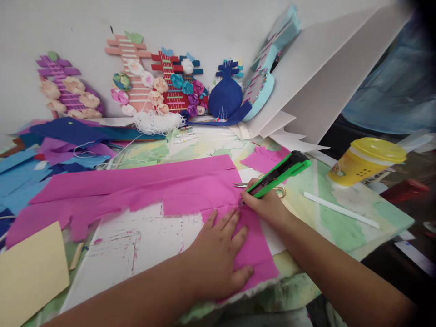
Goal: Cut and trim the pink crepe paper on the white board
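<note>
Pink fabric or crepe paper (190,188) spreads across the table, with ragged cut edges on its left part. Beneath it lies a white board (119,245) marked with pink-stained cut lines. My left hand (218,252) presses flat on the pink sheet, fingers spread. In my right hand (264,206) is a green and black utility knife (277,175), gripped low near its front end. Its tip is against or just above the pink sheet, close to my left fingertips; the blade is mostly hidden. Scissors (279,191) lie partly behind my right hand.
Decorated lute-shaped crafts (168,84) lean along the wall, with white string (158,121) before them. Blue and purple scraps (68,136) pile at left, near a cream card (30,272). A yellow cup (368,161) and a white strip (340,210) are at right.
</note>
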`<control>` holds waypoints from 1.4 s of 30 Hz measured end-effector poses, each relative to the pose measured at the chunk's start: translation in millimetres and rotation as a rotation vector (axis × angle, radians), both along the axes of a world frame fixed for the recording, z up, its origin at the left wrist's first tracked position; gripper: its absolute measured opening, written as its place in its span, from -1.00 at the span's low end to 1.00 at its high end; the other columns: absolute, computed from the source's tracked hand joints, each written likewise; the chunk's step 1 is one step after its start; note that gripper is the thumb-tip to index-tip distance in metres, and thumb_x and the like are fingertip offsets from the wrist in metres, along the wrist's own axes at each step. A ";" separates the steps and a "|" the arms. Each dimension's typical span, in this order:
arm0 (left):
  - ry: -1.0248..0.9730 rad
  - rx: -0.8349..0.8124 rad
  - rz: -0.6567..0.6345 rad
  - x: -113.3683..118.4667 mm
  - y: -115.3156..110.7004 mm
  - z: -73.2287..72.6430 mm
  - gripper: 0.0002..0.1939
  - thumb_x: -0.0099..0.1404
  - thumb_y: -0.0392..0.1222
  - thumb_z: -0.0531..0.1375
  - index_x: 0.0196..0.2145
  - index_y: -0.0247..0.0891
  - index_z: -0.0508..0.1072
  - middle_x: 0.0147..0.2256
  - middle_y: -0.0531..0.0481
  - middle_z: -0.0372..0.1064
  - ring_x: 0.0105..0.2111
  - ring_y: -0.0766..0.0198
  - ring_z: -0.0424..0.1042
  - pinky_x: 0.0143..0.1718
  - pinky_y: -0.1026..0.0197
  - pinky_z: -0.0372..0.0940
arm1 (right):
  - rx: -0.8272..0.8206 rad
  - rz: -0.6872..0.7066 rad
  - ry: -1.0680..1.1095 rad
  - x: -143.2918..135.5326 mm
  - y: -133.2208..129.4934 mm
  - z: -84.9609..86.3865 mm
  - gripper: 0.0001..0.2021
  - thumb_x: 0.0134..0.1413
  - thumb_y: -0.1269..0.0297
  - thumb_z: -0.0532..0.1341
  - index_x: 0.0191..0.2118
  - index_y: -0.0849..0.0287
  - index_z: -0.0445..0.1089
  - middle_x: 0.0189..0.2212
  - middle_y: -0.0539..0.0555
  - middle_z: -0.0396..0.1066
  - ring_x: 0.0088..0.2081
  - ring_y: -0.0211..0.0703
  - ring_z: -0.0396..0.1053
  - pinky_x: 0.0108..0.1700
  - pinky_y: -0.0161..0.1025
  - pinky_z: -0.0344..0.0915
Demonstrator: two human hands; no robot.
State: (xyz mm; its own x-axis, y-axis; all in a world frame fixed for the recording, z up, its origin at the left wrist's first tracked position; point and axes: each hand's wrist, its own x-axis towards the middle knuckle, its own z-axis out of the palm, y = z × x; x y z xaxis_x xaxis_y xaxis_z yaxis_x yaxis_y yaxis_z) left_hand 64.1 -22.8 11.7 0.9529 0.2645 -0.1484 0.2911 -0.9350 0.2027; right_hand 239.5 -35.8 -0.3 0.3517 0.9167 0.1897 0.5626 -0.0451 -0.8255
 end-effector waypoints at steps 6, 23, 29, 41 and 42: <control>-0.043 0.030 0.001 -1.7 -0.5 -5.3 -0.29 0.23 0.20 -0.16 0.17 -0.37 0.02 0.18 -0.35 -0.23 0.18 -0.07 -0.28 0.09 -0.22 -0.34 | 0.009 0.037 -0.101 -3.9 2.3 -4.1 -0.85 -0.15 0.25 0.09 -0.57 0.13 0.08 -0.67 -0.11 0.14 -0.58 -0.31 0.14 -0.50 -0.32 0.08; -0.005 0.030 0.004 -1.9 -3.2 0.5 -0.30 0.24 0.17 -0.15 0.18 -0.39 0.00 0.17 -0.37 -0.28 0.18 -0.07 -0.30 0.09 -0.23 -0.32 | -0.069 0.011 -0.014 -3.7 -0.8 5.0 -0.82 -0.15 0.19 0.10 -0.59 0.14 0.11 -0.65 -0.09 0.19 -0.51 -0.25 0.21 -0.42 -0.28 0.12; -0.018 0.020 0.010 -2.0 -2.8 -0.3 -0.29 0.24 0.18 -0.15 0.18 -0.39 -0.02 0.17 -0.36 -0.29 0.18 -0.08 -0.29 0.09 -0.22 -0.31 | -0.055 0.045 -0.065 -6.5 -0.4 2.9 -0.83 -0.17 0.22 0.10 -0.60 0.13 0.09 -0.67 -0.11 0.15 -0.56 -0.29 0.16 -0.47 -0.30 0.10; 0.003 0.019 0.021 -1.1 -2.1 0.3 -0.29 0.24 0.19 -0.16 0.18 -0.37 -0.01 0.18 -0.35 -0.29 0.18 -0.05 -0.31 0.09 -0.22 -0.31 | -0.085 0.029 -0.012 -2.8 -0.5 3.7 -0.82 -0.14 0.21 0.10 -0.60 0.14 0.11 -0.66 -0.10 0.17 -0.53 -0.27 0.19 -0.43 -0.28 0.12; 0.001 0.019 0.021 -1.2 -1.9 0.1 -0.29 0.24 0.19 -0.16 0.18 -0.37 -0.01 0.18 -0.35 -0.29 0.18 -0.05 -0.31 0.10 -0.21 -0.31 | -0.081 0.037 -0.025 -3.5 -0.3 3.4 -0.82 -0.15 0.22 0.10 -0.60 0.14 0.10 -0.66 -0.10 0.16 -0.54 -0.28 0.17 -0.45 -0.29 0.11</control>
